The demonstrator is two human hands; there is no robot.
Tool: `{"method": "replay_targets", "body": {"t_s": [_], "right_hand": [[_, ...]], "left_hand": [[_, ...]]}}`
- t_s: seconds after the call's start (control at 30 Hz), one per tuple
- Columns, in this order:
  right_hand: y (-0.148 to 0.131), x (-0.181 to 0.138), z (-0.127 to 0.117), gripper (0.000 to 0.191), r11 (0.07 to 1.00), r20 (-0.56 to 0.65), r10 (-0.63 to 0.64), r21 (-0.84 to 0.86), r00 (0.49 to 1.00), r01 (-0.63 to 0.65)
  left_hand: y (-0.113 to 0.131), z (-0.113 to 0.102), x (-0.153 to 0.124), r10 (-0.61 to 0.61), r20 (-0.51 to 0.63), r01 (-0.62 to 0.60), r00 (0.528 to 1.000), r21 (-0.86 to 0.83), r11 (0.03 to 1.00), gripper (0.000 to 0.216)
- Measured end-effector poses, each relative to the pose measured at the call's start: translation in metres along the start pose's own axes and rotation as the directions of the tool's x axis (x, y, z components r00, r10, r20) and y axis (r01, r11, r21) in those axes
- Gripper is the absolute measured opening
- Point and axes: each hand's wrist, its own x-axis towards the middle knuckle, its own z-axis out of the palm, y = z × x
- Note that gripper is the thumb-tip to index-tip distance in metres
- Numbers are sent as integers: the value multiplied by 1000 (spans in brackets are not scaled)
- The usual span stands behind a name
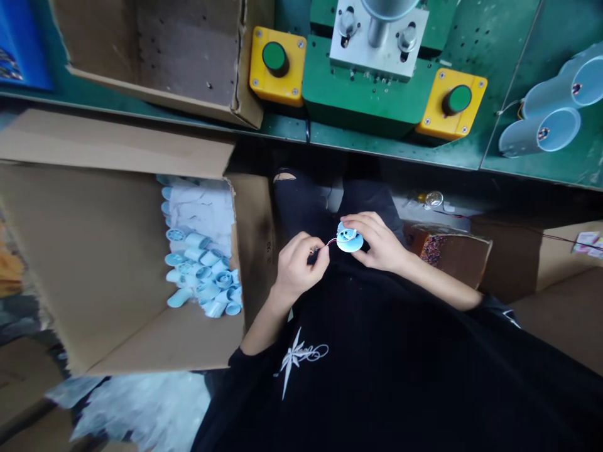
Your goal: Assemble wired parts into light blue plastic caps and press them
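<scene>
My right hand grips a small round pale-blue plastic part in front of my lap, fingers curled over its top. A thin red wire runs from that part to my left hand, which pinches the wire's end between thumb and fingers. Both hands are held close together above my dark trousers, below the edge of the green bench.
An open cardboard box at my left holds several pale-blue plastic cylinders. On the bench stand a green press with two yellow boxes bearing green buttons, and pale-blue tubes at the right. A small box sits by my right knee.
</scene>
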Motion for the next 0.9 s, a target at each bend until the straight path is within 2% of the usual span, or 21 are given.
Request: {"method": "replay_targets", "body": {"t_s": [0.17,0.4,0.57,0.9], "right_hand": [[3,-2,3,45,993,-33,-14,-118,999,10],[6,-5,7,51,994,-38,24,-101,999,-27],[5,-4,6,51,993,-41,-17,-120,999,12],[7,-8,10,51,979,13,7,-205,1000,-4]], "left_hand": [[6,1,2,-43,26,41,999,48,998,20],[4,7,0,-84,31,80,996,114,990,19],[1,12,-1,-83,45,76,996,129,989,18],[5,12,-5,-203,103,184,974,167,969,15]]}}
